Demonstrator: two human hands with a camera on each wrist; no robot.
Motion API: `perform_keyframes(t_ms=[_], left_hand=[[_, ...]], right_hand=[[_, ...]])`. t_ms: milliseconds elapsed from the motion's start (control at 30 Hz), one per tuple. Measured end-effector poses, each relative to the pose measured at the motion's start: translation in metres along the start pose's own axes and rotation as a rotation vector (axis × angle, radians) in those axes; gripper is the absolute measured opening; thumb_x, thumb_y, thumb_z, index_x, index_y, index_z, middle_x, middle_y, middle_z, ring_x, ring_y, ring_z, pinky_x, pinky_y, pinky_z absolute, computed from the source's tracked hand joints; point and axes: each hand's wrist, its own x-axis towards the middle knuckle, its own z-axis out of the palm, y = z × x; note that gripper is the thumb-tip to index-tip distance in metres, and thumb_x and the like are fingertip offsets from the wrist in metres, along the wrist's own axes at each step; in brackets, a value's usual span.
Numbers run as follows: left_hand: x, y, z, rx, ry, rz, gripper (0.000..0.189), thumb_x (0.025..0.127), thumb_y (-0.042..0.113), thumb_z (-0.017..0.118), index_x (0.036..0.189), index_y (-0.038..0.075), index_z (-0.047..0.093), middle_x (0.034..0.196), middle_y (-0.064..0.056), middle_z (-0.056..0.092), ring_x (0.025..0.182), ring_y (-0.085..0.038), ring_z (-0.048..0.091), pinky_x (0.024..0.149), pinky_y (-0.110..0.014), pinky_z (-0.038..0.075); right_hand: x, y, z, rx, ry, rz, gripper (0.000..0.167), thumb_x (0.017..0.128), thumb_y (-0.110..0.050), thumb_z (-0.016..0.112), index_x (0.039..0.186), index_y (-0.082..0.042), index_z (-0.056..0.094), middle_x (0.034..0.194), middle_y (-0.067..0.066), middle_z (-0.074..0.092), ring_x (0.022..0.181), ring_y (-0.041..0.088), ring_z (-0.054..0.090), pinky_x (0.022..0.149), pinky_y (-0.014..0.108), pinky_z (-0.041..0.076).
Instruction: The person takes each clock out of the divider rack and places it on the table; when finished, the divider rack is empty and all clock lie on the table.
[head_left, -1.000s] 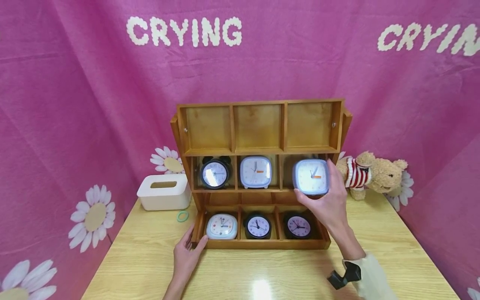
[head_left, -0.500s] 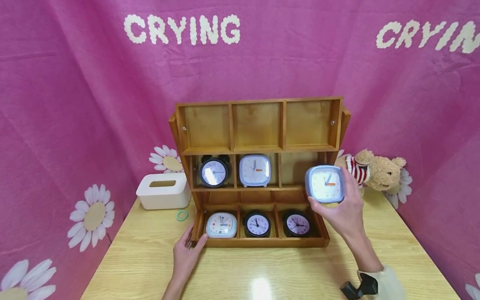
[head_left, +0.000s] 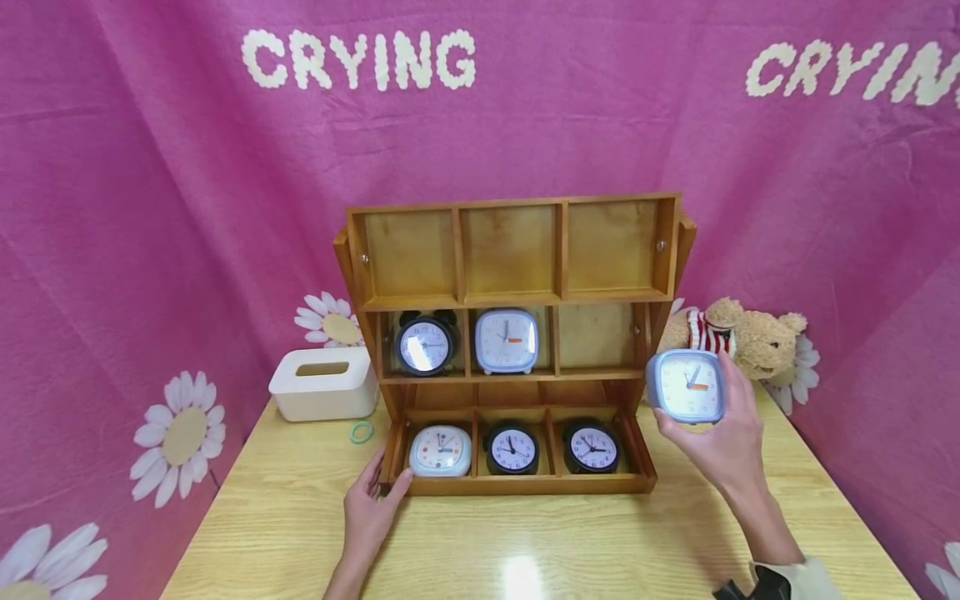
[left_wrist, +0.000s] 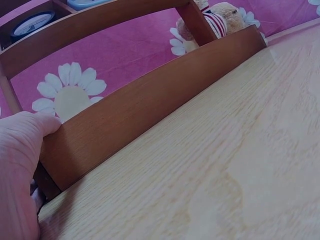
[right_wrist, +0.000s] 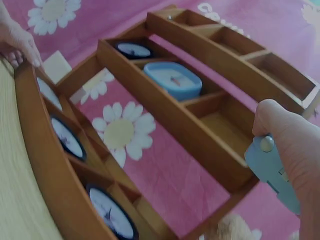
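Note:
In the head view, my right hand [head_left: 723, 450] holds a blue square alarm clock [head_left: 688, 387] between thumb and fingers, off the right side of the wooden shelf [head_left: 525, 485]. The right wrist view shows that clock's blue underside [right_wrist: 272, 170] by the thumb. My left hand [head_left: 369, 512] grips the shelf's lower left corner, thumb over the front rail [left_wrist: 150, 105]. A black twin-bell clock [head_left: 425, 346] and a matching blue clock [head_left: 507, 341] stand in the middle row. A pale blue clock [head_left: 441, 452] and two round black clocks [head_left: 512, 450] fill the bottom row.
A white tissue box [head_left: 324, 383] and a green ring [head_left: 362, 432] are left of the shelf. To the right lies a teddy bear [head_left: 761, 342] in a striped top. A pink curtain [head_left: 480, 142] hangs behind the wooden table [head_left: 465, 550].
My right hand has carried the blue alarm clock right and slightly down, away from the front of the right middle compartment. My left hand stays at the shelf corner.

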Motion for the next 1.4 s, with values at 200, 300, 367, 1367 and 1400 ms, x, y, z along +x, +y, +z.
perform_keyframes(t_ms=[200,300,367,1367,1400], left_hand=[[0.003,0.0,-0.001,0.004,0.006,-0.004,0.069,0.09,0.018,0.084,0.148,-0.002,0.054,0.145,-0.027,0.058,0.137,-0.04,0.054,0.117,-0.05,0.039],[0.004,0.0,0.0,0.002,0.005,-0.007,0.069,0.09,0.018,0.084,0.148,-0.003,0.054,0.146,-0.028,0.057,0.138,-0.04,0.053,0.117,-0.05,0.039],[0.004,0.0,0.0,0.002,0.001,-0.011,0.069,0.09,0.018,0.084,0.149,-0.002,0.054,0.147,-0.028,0.056,0.139,-0.041,0.053,0.117,-0.05,0.039],[-0.002,0.001,0.001,0.019,-0.002,-0.014,0.069,0.091,0.021,0.083,0.149,-0.003,0.054,0.147,-0.029,0.056,0.138,-0.043,0.052,0.117,-0.054,0.039],[-0.002,0.001,0.001,0.016,-0.001,-0.018,0.069,0.091,0.02,0.083,0.149,-0.003,0.054,0.147,-0.029,0.056,0.138,-0.043,0.052,0.117,-0.053,0.039]], right_hand=[[-0.002,0.026,-0.008,-0.025,-0.001,0.058,0.112,0.06,-0.014,0.091,0.159,-0.003,0.039,0.152,0.03,0.046,0.134,0.048,0.044,0.111,0.06,0.036],[-0.004,0.042,-0.011,-0.045,-0.017,0.092,0.112,0.061,-0.014,0.09,0.159,-0.003,0.038,0.152,0.031,0.047,0.134,0.049,0.045,0.111,0.059,0.035],[-0.005,0.054,-0.014,-0.058,-0.039,0.118,0.113,0.061,-0.015,0.09,0.16,-0.003,0.037,0.152,0.031,0.046,0.135,0.049,0.044,0.111,0.061,0.035],[-0.01,0.201,-0.041,-0.233,-0.3,0.387,0.105,0.079,-0.026,0.084,0.159,0.009,0.026,0.143,0.046,0.043,0.124,0.059,0.045,0.098,0.068,0.04],[-0.011,0.202,-0.043,-0.239,-0.309,0.404,0.105,0.079,-0.027,0.084,0.159,0.01,0.025,0.144,0.047,0.041,0.125,0.06,0.044,0.1,0.069,0.039]])
